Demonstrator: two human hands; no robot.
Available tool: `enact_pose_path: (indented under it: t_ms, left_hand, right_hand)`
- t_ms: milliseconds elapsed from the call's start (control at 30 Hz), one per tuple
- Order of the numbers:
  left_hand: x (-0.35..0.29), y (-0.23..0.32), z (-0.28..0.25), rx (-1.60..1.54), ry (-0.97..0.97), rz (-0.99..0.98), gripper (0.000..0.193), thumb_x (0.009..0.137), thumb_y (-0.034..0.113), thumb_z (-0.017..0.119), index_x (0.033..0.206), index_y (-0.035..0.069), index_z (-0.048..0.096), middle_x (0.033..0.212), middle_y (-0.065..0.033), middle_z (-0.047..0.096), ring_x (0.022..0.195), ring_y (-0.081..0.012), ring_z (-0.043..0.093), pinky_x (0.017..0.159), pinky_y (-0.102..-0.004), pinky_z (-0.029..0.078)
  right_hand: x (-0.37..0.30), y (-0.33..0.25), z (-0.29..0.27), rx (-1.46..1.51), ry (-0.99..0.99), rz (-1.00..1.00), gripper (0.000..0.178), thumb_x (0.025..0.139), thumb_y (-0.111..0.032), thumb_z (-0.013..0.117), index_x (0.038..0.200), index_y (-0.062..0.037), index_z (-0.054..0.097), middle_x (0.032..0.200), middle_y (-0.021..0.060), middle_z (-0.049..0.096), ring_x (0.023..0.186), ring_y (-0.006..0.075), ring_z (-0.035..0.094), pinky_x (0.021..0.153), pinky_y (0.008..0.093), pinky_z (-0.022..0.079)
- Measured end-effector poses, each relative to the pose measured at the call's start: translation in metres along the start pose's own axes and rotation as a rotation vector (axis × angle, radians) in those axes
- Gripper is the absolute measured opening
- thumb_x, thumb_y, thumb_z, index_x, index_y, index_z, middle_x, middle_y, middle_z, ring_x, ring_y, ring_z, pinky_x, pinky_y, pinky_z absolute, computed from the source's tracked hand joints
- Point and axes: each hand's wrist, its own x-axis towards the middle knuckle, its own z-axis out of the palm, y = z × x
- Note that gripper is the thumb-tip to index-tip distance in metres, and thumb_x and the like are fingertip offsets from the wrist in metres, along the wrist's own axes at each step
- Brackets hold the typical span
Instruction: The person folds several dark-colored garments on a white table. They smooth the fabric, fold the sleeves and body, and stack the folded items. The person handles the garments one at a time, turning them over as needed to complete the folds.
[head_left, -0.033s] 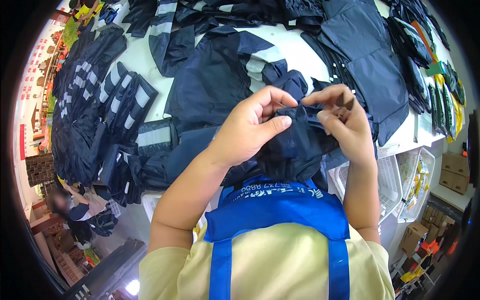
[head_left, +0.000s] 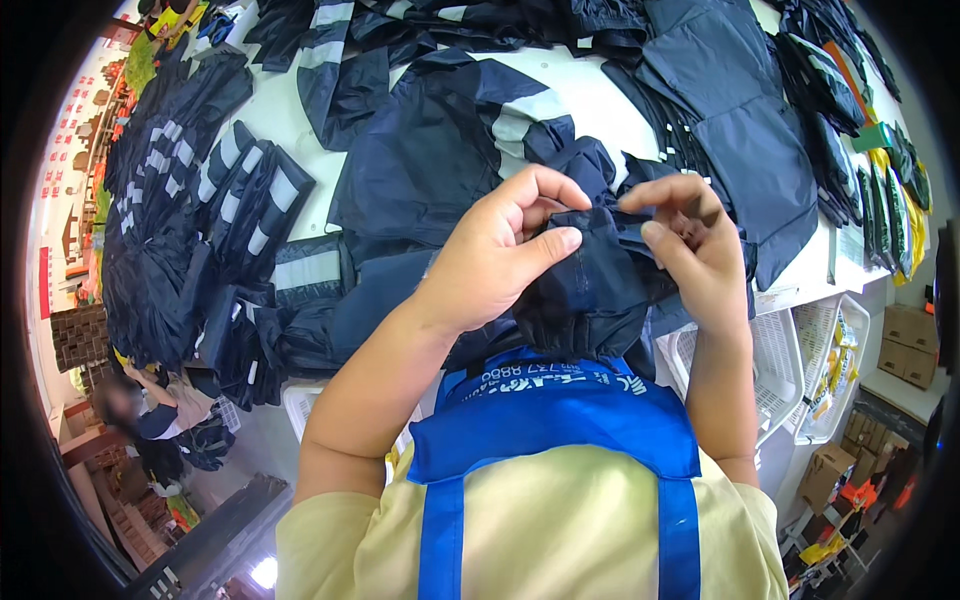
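Note:
A navy rain jacket (head_left: pixel 420 150) with a pale grey stripe lies spread on the white table (head_left: pixel 575 75), and its bunched dark fabric (head_left: pixel 580 280) reaches down to my apron. My left hand (head_left: pixel 510 235) pinches a fold of this fabric between thumb and forefinger. Just to the right, my right hand (head_left: pixel 700 245) is curled, with its thumb and forefinger around the same fabric. The fingertips of both hands are close together. Whatever small part lies between the right fingers is mostly hidden.
Piles of navy garments (head_left: pixel 165 240) with grey stripes lie left; a flat dark stack (head_left: pixel 750 150) lies right. White plastic baskets (head_left: pixel 755 370) stand below the table's right edge. Packed garments (head_left: pixel 880 210) line the far right. A person (head_left: pixel 150 410) is at the lower left.
My right hand has shifted slightly, its forefinger a little further from the left fingertips. The fabric between my hands is spread a bit more. My left hand stays nearly in place.

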Motion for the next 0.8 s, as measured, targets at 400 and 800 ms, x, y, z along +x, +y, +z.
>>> enact_pose_path:
  t_ms: [400, 800]
  left_hand:
    - [-0.019, 0.014, 0.019, 0.405, 0.006, 0.026, 0.031, 0.084, -0.009, 0.053, 0.109, 0.005, 0.042, 0.098, -0.0027, 0.050, 0.094, -0.0059, 0.054, 0.082, -0.0206, 0.041]
    - [-0.021, 0.009, 0.011, 0.240, 0.110, 0.113, 0.026, 0.085, -0.009, 0.052, 0.104, 0.006, 0.044, 0.096, -0.0024, 0.054, 0.091, -0.0057, 0.054, 0.083, -0.0217, 0.041]
  right_hand:
    - [-0.003, 0.007, 0.009, -0.345, -0.063, -0.405, 0.024, 0.070, 0.009, 0.069, 0.090, -0.0045, 0.070, 0.090, 0.0063, 0.062, 0.069, 0.0133, 0.056, 0.058, 0.0230, 0.045]
    - [-0.015, -0.013, -0.003, -0.142, -0.541, -0.386, 0.023, 0.069, -0.004, 0.071, 0.090, -0.0025, 0.061, 0.073, 0.0053, 0.053, 0.060, 0.0187, 0.051, 0.057, 0.0278, 0.043]
